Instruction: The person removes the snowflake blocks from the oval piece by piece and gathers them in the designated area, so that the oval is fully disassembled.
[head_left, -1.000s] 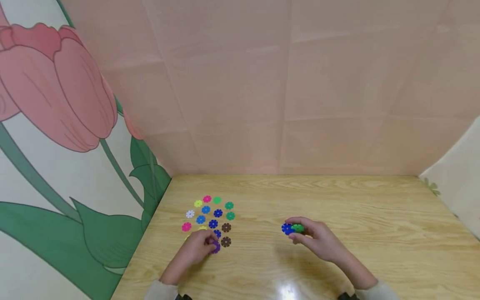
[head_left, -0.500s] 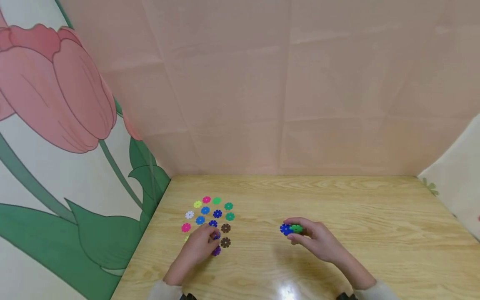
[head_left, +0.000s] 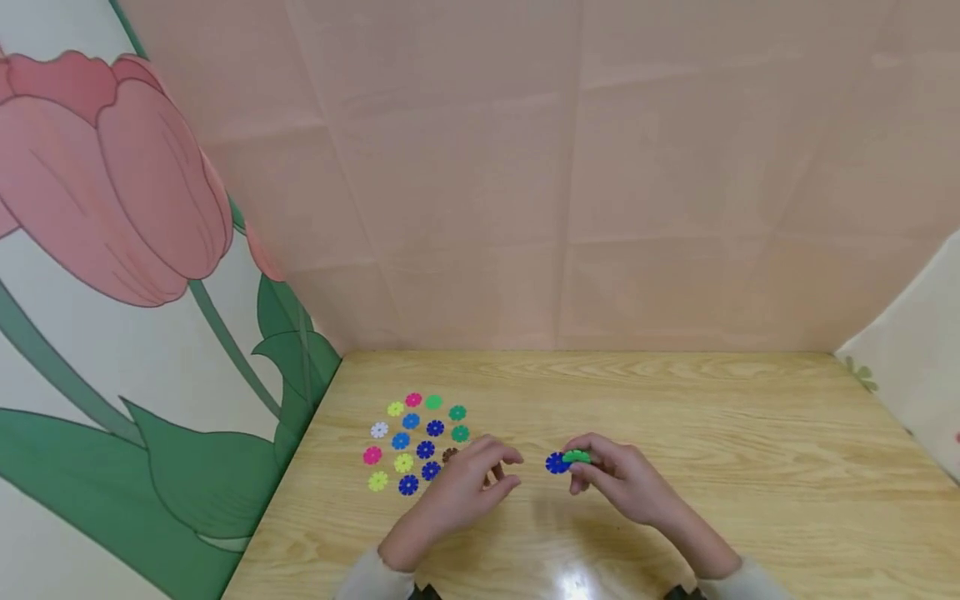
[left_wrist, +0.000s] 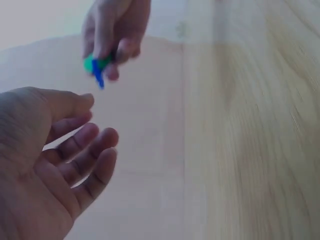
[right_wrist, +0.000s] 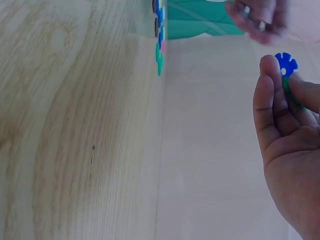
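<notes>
My right hand [head_left: 630, 483] pinches two joined flower-shaped plastic discs above the right-centre of the table in the head view. The blue disc [head_left: 557, 463] points left and the green disc [head_left: 577, 457] sits nearer the fingers. In the right wrist view the blue disc [right_wrist: 286, 65] stands out past the thumb, with the green one mostly hidden. To the left, my left hand [head_left: 467, 487] hovers with loosely bent, parted fingers. The left wrist view shows nothing between its fingers [left_wrist: 95, 170]. A brown disc [head_left: 449, 455] is partly hidden behind this hand.
Several loose flower discs lie flat on the left of the wooden table [head_left: 712, 417], among them a white disc [head_left: 379, 430], a yellow disc [head_left: 378, 481] and a dark blue disc [head_left: 408, 485]. A pink cloth [head_left: 465, 208] hangs behind the table's far edge.
My left hand has left the loose discs and moved right, towards the right hand. The right hand has shifted slightly left with the joined discs, which have turned a little.
</notes>
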